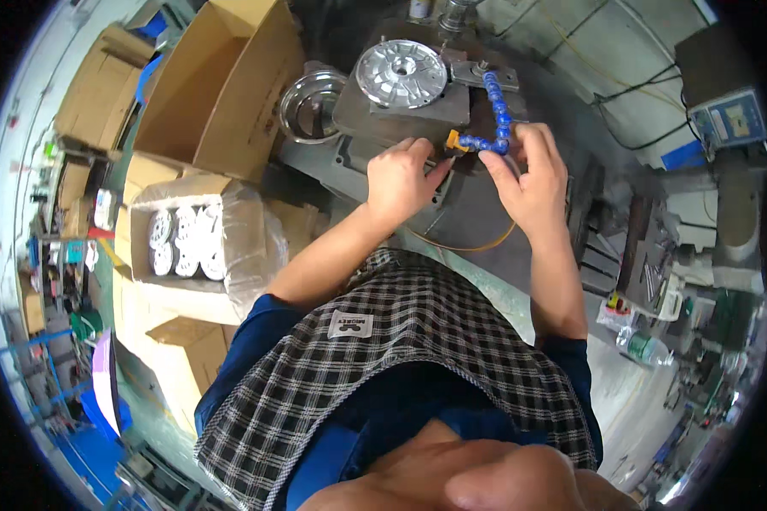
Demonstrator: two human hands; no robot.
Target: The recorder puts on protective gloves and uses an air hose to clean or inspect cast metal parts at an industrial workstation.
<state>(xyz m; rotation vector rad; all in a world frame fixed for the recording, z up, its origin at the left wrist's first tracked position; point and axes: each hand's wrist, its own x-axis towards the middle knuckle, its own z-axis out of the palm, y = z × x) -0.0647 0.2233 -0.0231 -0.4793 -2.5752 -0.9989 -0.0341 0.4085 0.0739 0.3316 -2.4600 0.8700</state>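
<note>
A blue segmented coolant hose bends down from a metal clamp block and turns left, ending in an orange fitting. My right hand grips the hose at its lower bend, thumb below and fingers on the right side. Just left of the orange fitting is my left hand, its fingers curled and thumb pointing toward the fitting. What lies between those fingertips is hidden. Behind the hands, a round ribbed metal casting rests on a machine block.
A steel bowl stands left of the block. Further left are a tall open cardboard box and a plastic-lined carton holding several white metal parts. An orange tube curves before the machine. A control box sits at right.
</note>
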